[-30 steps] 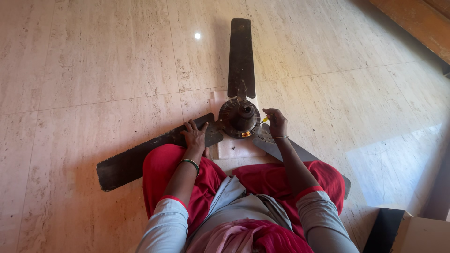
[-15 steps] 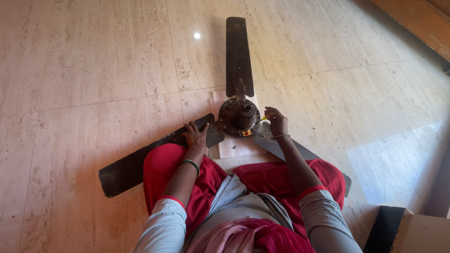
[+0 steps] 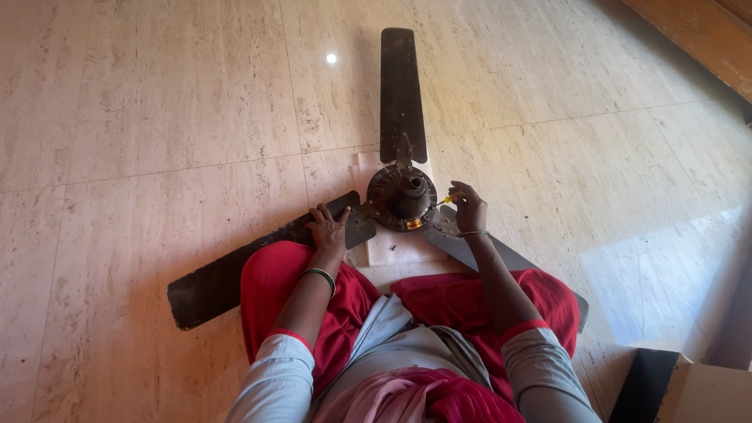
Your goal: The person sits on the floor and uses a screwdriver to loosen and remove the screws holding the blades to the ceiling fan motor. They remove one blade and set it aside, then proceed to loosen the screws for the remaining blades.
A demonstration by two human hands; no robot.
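Note:
A dark brown ceiling fan lies on the tiled floor in front of my knees, its round motor hub (image 3: pixel 402 197) in the middle and three blades spread out. My left hand (image 3: pixel 329 226) presses flat, fingers apart, on the left blade (image 3: pixel 235 270) near the hub. My right hand (image 3: pixel 468 209) is at the hub's right side, closed on a small yellow-handled screwdriver (image 3: pixel 446 200) whose tip points at the hub. A far blade (image 3: pixel 401 94) points away from me. The third blade (image 3: pixel 501 254) runs under my right forearm.
A pale flat sheet (image 3: pixel 395 247) lies under the hub. My red-clad legs (image 3: pixel 270 286) rest over the near blades. A cardboard box (image 3: pixel 705 392) with a dark side stands at the bottom right. A wooden edge (image 3: pixel 697 39) runs along the top right.
My right hand with the screwdriver has shifted slightly right and down beside the hub. The left hand stays on the blade.

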